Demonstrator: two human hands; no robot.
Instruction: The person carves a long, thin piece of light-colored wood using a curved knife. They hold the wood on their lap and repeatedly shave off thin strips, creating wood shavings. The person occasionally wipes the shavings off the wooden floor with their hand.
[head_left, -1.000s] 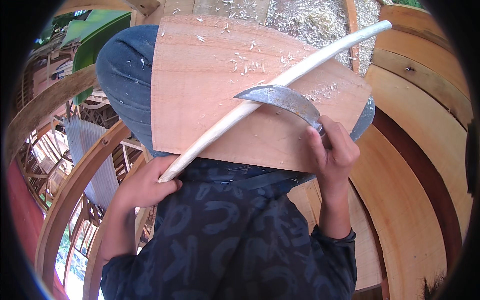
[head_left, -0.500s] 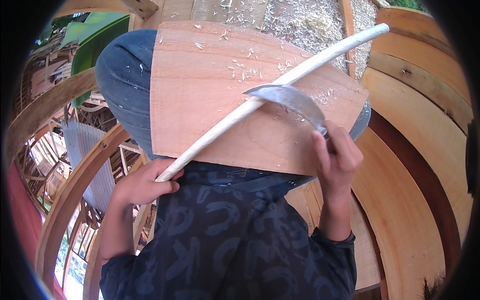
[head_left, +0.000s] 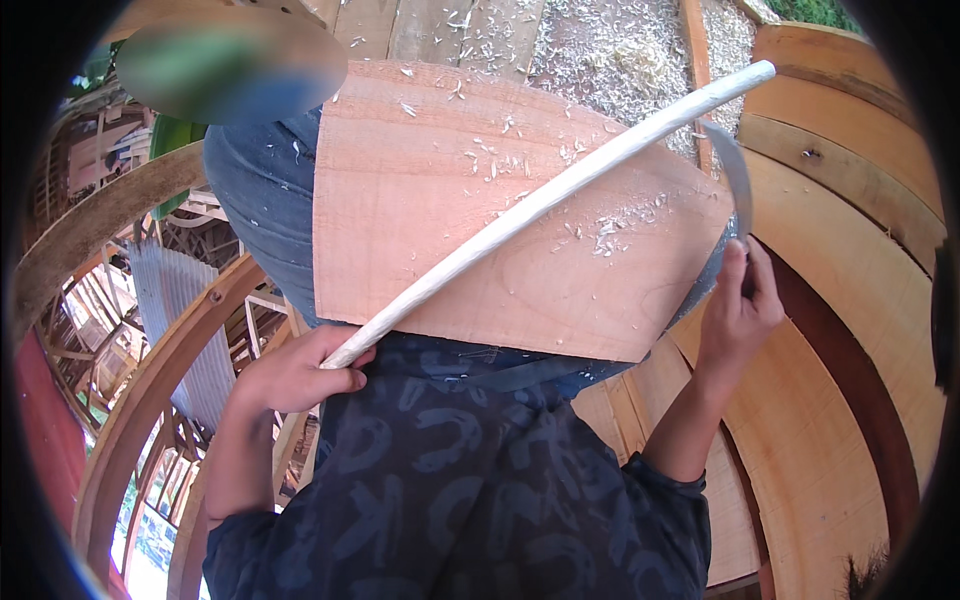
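A long, pale, peeled wooden stick (head_left: 545, 205) slants across my lap from lower left to upper right. Its near end is gripped by my left hand (head_left: 297, 370), fingers closed around it. Beneath the stick, a flat wooden board (head_left: 430, 190) rests over my thighs, dotted with small shavings (head_left: 612, 232). My right hand (head_left: 742, 310) is closed on the handle of a curved knife (head_left: 740, 175), mostly hidden by the fingers. The blade points up beyond the board's right edge, apart from the stick.
Curved wooden planks (head_left: 820, 230) wall the right side. Piled shavings (head_left: 640, 65) cover the floor ahead. Curved wooden ribs (head_left: 130, 440) stand at left, with a corrugated sheet (head_left: 175, 320) behind them. A blurred patch hides the upper left.
My right hand has carried the knife off the stick, rightward past the board's edge, and its blade has turned upward. My left hand keeps its hold on the stick.
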